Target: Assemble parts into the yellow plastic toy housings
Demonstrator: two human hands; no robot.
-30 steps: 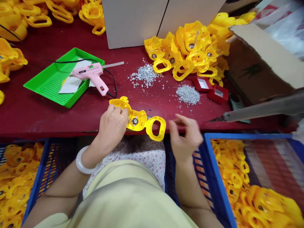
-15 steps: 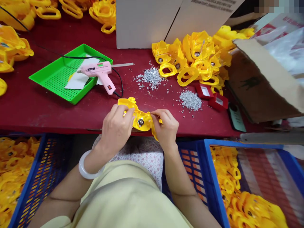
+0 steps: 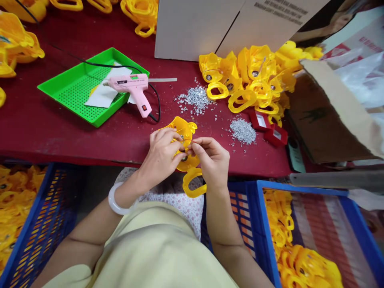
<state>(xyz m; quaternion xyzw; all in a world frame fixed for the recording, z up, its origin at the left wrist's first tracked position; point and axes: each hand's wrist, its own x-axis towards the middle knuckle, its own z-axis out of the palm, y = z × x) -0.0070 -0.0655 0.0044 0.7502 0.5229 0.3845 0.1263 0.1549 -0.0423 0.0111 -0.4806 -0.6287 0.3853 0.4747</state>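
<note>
My left hand (image 3: 162, 154), a white bangle (image 3: 115, 199) on its wrist, is closed on a yellow plastic shell (image 3: 183, 125) at the table's front edge. The shell has an oval loop handle (image 3: 187, 186) hanging over the edge and a round metal piece (image 3: 184, 157) inside, partly behind my fingers. Between the thumb and fingers of my right hand (image 3: 213, 158) is a thin red wire (image 3: 192, 140), which stretches across the shell toward my left fingertips. Where the wire's ends lie is hidden.
Beyond my hands lie a pink glue gun (image 3: 132, 86), a green tray (image 3: 75, 96) and two heaps of small silvery pieces (image 3: 196, 99). More yellow shells (image 3: 255, 76) are piled before a white box (image 3: 192, 30). Blue crates (image 3: 261, 224) flank my lap; a cardboard box (image 3: 333, 116) stands right.
The yellow shell has been turned, so its loop handle now hangs toward me. My left hand has shifted right, nearer my right hand, and the camera view has moved slightly.
</note>
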